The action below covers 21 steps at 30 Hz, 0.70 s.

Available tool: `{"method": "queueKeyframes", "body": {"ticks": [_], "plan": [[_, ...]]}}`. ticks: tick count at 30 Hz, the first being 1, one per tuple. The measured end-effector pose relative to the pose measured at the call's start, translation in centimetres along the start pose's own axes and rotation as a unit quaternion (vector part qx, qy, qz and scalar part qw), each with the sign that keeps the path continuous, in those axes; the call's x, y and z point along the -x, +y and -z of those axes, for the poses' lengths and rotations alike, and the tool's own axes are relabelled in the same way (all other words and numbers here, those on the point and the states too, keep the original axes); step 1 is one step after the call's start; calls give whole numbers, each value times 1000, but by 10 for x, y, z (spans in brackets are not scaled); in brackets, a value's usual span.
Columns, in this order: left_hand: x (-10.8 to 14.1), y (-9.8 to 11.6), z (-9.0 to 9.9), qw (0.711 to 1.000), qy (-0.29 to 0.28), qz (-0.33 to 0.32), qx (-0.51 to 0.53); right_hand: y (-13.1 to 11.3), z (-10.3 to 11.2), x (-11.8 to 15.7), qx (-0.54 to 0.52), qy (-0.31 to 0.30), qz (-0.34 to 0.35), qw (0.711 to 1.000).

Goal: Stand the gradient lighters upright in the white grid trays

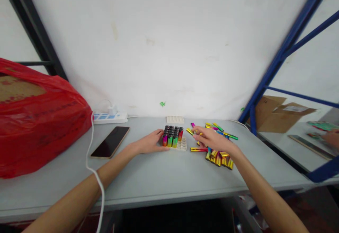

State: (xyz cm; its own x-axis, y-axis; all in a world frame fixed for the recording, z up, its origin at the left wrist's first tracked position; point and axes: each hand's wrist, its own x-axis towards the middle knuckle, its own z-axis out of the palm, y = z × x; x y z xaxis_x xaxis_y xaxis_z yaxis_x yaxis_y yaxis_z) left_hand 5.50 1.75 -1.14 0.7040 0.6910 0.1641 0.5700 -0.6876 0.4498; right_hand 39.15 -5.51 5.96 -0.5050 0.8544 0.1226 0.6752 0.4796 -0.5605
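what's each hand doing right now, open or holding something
Left hand: open, thumb and fingers spread at the left side of the tray.
Right hand: fingertips at a gold lighter; cannot tell if gripped.

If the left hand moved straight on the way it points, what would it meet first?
Probably the upright, multicoloured, black-topped lighters in the off-white gridded tray; the left hand is right beside them, contact unclear.

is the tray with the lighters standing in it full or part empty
Part empty: upright lighters fill much of the tray, but bare slots show at its near right side.
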Motion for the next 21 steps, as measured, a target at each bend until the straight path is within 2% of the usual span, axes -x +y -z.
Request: {"method": "queueKeyframes", "body": {"ticks": [2,5,9,12,15,19,21], "plan": [[0,1,1,1000,1,8,3,4,12,-18,-70,16,-7,997],[1,3,2,1000,4,3,7,6,17,-43,-113,83,12,990],[1,3,3,1000,4,-5,2,12,0,-67,-221,192,9,956],[2,2,3,1000,5,-9,-1,18,-19,-75,-310,229,-21,922],[2,2,3,1000,-4,-7,-2,21,-35,-76,-358,228,-20,905],[1,1,3,1000,-5,1,0,20,-48,-74,-444,174,-9,879],[1,2,3,1000,-6,4,0,19,-52,-73,-448,158,-13,880]]}}
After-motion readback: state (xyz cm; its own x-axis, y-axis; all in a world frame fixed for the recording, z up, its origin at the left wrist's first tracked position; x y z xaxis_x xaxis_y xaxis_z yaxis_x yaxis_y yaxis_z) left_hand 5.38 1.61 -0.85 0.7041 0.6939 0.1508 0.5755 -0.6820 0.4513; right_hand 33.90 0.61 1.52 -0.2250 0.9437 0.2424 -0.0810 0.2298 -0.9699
